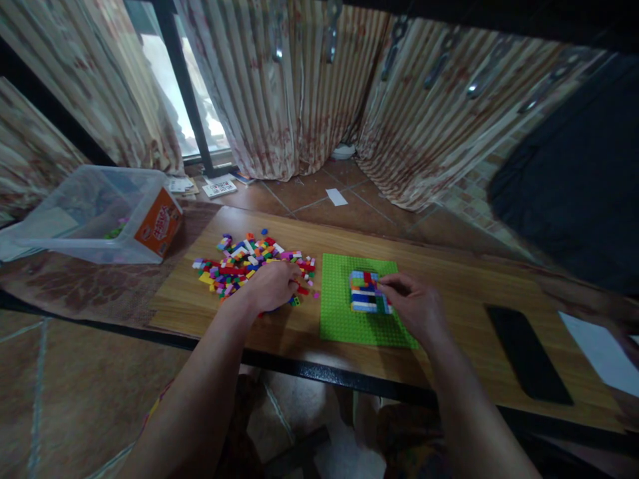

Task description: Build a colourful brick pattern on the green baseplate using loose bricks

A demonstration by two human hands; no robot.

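just right fingers (pixel 387 285) pinched on brick stack (pixel 367 293), left fingers (pixel 292 283) curled in brick pile (pixel 249 263), box label (pixel 158 229) unreadable

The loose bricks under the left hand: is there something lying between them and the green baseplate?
Nothing visible does. Bare wooden table separates the brick pile under the left hand from the green baseplate, where the right hand touches the small build.

brick pile (pixel 249 263) left of baseplate (pixel 357 303), bin (pixel 94 213) perhaps behind
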